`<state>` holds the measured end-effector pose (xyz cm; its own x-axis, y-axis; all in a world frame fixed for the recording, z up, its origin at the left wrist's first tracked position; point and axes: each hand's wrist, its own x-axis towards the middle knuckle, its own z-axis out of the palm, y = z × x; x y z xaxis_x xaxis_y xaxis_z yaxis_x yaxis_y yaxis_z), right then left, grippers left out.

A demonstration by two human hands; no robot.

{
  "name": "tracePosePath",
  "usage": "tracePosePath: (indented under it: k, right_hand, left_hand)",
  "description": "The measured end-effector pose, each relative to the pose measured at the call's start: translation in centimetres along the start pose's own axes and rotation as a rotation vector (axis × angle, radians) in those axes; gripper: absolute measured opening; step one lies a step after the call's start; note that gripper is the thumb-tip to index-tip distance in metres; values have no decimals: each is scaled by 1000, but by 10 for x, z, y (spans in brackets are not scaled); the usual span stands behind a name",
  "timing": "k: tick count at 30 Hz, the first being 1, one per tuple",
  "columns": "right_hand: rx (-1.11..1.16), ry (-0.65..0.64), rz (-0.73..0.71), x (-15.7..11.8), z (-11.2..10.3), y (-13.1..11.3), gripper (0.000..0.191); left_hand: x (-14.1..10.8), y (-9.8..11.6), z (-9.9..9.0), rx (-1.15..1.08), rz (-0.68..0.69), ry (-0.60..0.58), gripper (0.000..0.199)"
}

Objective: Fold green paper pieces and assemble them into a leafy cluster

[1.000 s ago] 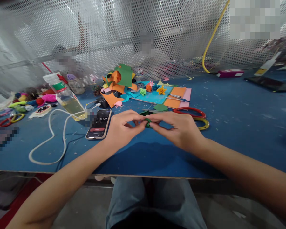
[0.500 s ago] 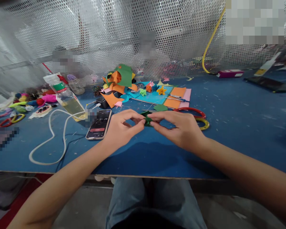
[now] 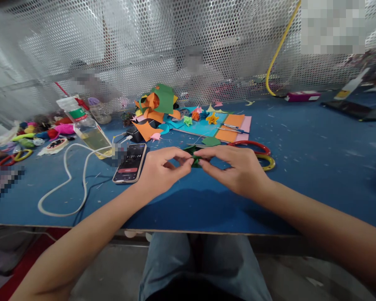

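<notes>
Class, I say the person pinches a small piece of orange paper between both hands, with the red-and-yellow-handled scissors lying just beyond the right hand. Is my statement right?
Not quite: the small piece of paper between the left hand and right hand is green, as the head view shows. The scissors do lie just beyond the right hand.
</notes>
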<state>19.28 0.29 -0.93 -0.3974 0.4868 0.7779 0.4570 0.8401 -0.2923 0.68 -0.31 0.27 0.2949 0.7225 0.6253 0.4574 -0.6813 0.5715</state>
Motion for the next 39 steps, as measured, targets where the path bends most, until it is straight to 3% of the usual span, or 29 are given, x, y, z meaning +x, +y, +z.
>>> tracePosePath:
  k: [8, 22, 28, 33, 39]
  right_hand:
    - [14, -10, -5, 0, 0, 1, 15]
    - [34, -23, -80, -3, 1, 7, 18]
    - [5, -52, -176, -5, 1, 11, 21]
    - [-39, -44, -180, -5, -2, 10, 21]
    - [-33, -6, -77, -2, -3, 5, 22]
  left_hand:
    - [1, 0, -1, 2, -49, -27, 6]
    - [5, -4, -1, -418, -371, -130, 11]
    - [6, -5, -3, -511, -520, -240, 15]
    - [6, -6, -4, -496, -465, -308, 16]
    - [3, -6, -1, -370, -317, -137, 19]
